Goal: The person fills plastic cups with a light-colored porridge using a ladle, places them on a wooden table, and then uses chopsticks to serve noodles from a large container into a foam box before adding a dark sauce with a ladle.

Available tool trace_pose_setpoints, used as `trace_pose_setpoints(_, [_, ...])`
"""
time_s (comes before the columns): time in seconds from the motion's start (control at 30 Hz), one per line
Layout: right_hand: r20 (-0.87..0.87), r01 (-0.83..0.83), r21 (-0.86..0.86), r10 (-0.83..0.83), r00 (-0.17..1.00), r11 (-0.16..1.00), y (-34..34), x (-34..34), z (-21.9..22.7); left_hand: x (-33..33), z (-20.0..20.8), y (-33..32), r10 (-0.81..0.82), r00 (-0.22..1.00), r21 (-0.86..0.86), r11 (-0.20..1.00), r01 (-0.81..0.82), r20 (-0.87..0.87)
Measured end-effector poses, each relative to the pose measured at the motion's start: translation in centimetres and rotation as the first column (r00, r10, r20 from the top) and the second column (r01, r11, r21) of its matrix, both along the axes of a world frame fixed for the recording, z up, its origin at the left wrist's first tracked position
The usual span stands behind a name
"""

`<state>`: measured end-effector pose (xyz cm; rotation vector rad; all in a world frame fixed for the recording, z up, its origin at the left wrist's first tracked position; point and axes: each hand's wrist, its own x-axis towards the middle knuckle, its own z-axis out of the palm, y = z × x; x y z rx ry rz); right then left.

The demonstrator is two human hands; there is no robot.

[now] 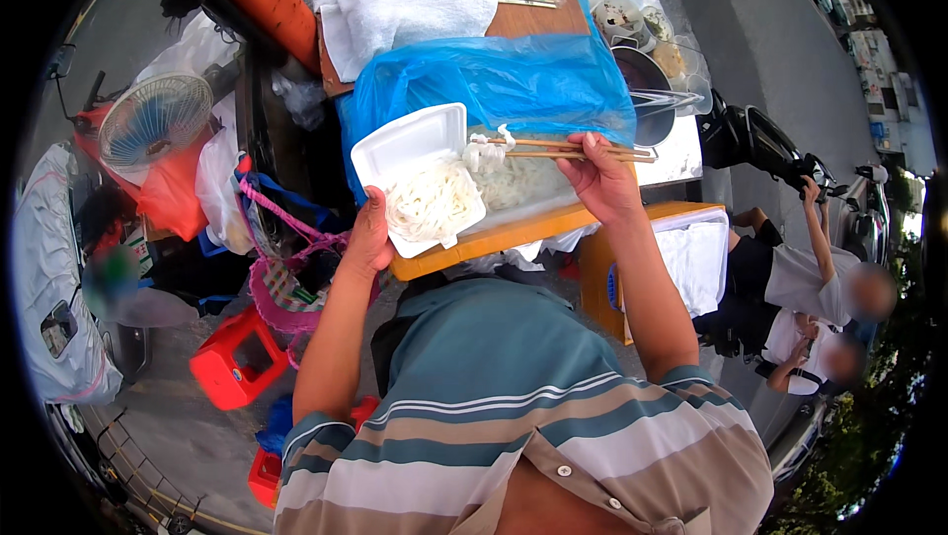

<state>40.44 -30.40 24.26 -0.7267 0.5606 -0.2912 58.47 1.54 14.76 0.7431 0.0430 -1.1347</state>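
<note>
I have the left hand (369, 234) gripping the foam box (410, 144) above the table's (494, 247) near edge, the right hand (604, 180) pinching chopsticks (553, 149); a loose pinch could drop noodles (486, 155), and tilting the box might spill more.

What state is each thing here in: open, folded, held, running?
White foam clamshell box, lid open, noodles inside
Brown chopsticks, tips holding noodles
Left hand, grip on the box
Right hand, grip on the chopsticks
Blue plastic sheeting, crumpled
White towel, folded
Electric fan, can't tell whether running
</note>
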Motion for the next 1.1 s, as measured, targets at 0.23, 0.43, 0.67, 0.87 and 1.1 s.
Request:
trace_pose_setpoints(0.23, [0.105,0.02,-0.11,-0.008,0.994,0.994,1.1,-0.9,5.6,0.0,-0.8,-4.1,-0.055,0.998,0.001,0.998,0.055,0.015])
trace_pose_setpoints(0.43, [-0.24,-0.217,-0.531,0.1,0.965,0.819,5.4,0.8,6.7,-0.1,-0.7,-4.8,-0.135,0.99,-0.097,0.987,0.131,-0.036])
trace_pose_setpoints(0.67, [-0.138,-0.049,-0.85,-0.133,0.982,0.524,6.6,-2.3,6.6,0.5,-0.4,-4.1,-0.118,0.99,-0.065,0.991,0.113,-0.073])
trace_pose_setpoints(0.87, [-0.367,0.07,-0.332,-0.197,0.909,0.941,8.1,-2.1,-1.8,0.1,0.8,-4.2,-0.103,0.994,-0.036,0.994,0.103,-0.019])
trace_pose_setpoints(1.1, [0.032,0.537,-0.284,-0.552,0.833,0.794,10.6,-0.1,0.6,-2.0,4.6,-5.2,-0.09,0.994,-0.158,0.984,0.08,-0.058])
